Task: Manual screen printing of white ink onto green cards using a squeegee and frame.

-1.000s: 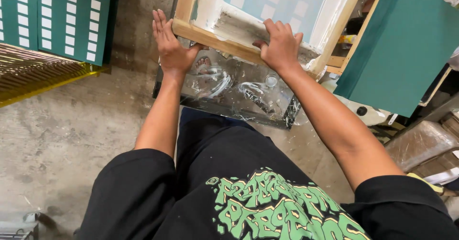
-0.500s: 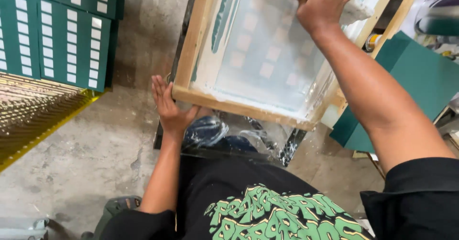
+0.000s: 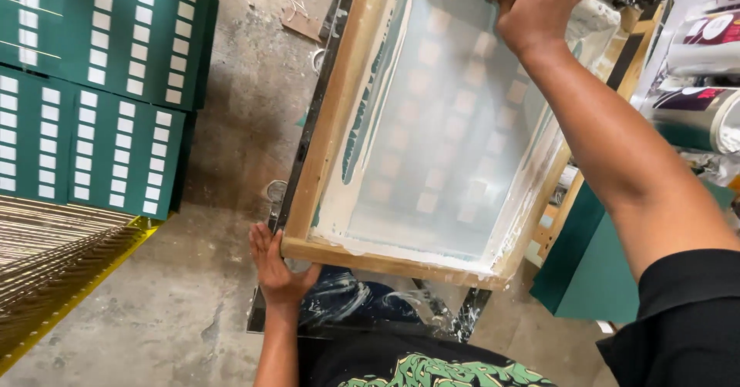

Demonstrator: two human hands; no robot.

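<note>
A wooden-framed printing screen [image 3: 327,132] lies flat in front of me, its mesh smeared with white ink and showing a grid of pale rectangles. My left hand [image 3: 276,267] presses the frame's near left corner, fingers spread against the wood. My right hand [image 3: 539,5] reaches to the far end of the screen and closes over something at the far rail; what it grips is hidden by the fingers. Below the near rail, a dark ink-stained base [image 3: 362,310] shows.
Stacks of green sheets printed with white rectangles [image 3: 100,86] lie on the concrete floor at left. A yellow-edged wire drying rack [image 3: 54,256] sits at lower left. A green board [image 3: 593,271] and ink containers [image 3: 701,71] stand at right.
The view has closed in on the screen. My right hand has moved from the near rail up to the far end. My left hand has stayed at the near left corner.
</note>
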